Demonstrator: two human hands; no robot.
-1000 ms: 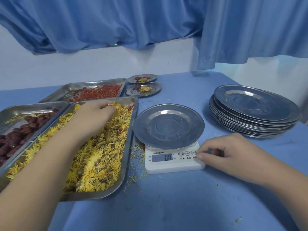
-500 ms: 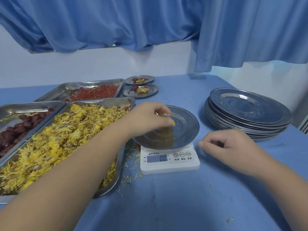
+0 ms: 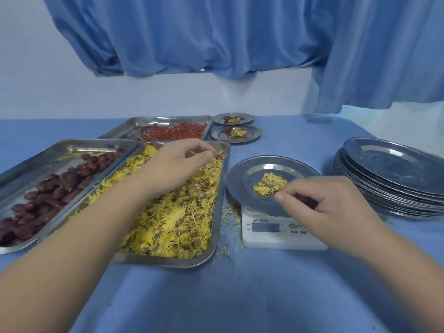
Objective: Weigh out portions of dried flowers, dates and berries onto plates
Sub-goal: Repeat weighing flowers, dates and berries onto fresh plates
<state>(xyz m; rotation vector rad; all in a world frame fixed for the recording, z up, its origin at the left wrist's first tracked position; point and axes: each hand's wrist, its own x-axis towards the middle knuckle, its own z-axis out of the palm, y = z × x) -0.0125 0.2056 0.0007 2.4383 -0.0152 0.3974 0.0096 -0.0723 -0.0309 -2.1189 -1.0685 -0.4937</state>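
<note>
Round steel plate (image 3: 242,186) sits on small white digital scale (image 3: 276,241), mid-counter, slightly toward the right edge. One dried yellow flower head (image 3: 270,183) lies at the plate's centre; the display (image 3: 265,227) appears to read zero, though the digits are small. Left hand (image 3: 175,164) is over the far end of the rectangular steel tray (image 3: 168,260) of loose yellow dried flowers (image 3: 173,219), fingers curled with tips in the heap; cannot tell whether they grip anything. Right hand (image 3: 324,207) hovers over the scale's near side, thumb and forefinger together at the plate's near rim; cannot tell if anything is pinched. Tray of dark red dates (image 3: 48,191) lies along the left edge, tray of small red berries (image 3: 175,133) toward the far edge, with two filled plates (image 3: 236,133) beside it. Stack of empty steel plates (image 3: 394,179) by the right edge. Judgement: flower portion just begun. Add light pinches, drop them centrally, keep the right hand's weight off plate and scale, and let the reading settle between additions.
</note>
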